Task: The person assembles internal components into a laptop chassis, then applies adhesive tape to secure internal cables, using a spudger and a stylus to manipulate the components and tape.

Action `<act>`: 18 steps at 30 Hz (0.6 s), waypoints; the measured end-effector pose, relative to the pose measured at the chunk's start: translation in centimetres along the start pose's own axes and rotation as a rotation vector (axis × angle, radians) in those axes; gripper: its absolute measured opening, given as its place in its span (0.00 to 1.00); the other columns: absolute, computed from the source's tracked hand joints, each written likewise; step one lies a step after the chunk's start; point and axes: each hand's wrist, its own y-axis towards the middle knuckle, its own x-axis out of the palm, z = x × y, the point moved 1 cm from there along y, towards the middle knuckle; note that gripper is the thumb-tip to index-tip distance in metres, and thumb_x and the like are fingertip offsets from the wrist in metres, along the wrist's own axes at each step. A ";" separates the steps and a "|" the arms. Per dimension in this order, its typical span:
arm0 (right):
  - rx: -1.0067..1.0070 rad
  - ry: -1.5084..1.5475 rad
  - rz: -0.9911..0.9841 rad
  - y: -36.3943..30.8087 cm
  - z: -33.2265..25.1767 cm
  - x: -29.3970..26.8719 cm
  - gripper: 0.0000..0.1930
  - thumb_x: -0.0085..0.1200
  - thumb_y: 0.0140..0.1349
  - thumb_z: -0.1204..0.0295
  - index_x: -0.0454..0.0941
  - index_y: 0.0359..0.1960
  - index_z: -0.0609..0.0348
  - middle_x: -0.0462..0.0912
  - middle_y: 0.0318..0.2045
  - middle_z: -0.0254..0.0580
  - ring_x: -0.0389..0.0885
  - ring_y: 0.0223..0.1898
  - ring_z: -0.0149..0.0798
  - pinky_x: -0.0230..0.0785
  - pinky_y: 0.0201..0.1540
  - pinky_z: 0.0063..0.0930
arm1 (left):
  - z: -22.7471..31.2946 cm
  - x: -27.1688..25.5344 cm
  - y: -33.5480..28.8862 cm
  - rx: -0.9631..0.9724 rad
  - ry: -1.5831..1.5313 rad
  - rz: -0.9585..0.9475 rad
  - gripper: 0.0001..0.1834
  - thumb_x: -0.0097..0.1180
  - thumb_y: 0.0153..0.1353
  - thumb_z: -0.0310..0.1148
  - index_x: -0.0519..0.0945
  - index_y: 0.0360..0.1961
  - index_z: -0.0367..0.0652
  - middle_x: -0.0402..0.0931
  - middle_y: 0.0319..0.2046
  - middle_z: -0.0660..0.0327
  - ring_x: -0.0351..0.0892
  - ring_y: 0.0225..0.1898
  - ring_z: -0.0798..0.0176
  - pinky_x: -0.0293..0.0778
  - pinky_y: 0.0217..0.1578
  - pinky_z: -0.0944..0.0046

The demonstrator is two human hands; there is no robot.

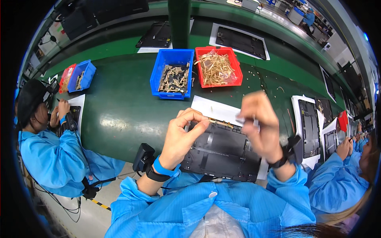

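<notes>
A black flat device panel (224,152) lies before me at the table's near edge, partly over a white sheet (216,107). My left hand (182,133) is at its far edge, thumb and forefinger pinched at the end of a thin gold-coloured strip (222,123). Past those fingertips the strip runs along the panel's edge. Over the panel's far right corner is my right hand (260,123), its fingers curled and smeared by motion. Whether it holds anything is unclear; something small and pale shows near its fingers.
Beyond the panel stand a blue bin (172,95) of small strip-like parts and a red bin (220,84) of tangled tan strips. Co-workers in blue sit left and right. More panels lie on the right (308,127) and at the back (241,41).
</notes>
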 end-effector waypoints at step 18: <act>-0.525 -0.547 -0.084 -4.6 -0.3 1.2 0.10 0.57 0.54 0.74 0.82 0.38 0.62 0.85 0.45 0.47 0.84 0.48 0.44 0.76 0.50 0.35 | 0.6 1.0 -1.2 -0.139 -0.267 -0.138 0.04 0.56 0.65 0.27 0.79 0.34 0.38 0.72 0.35 0.68 0.69 0.39 0.76 0.63 0.43 0.73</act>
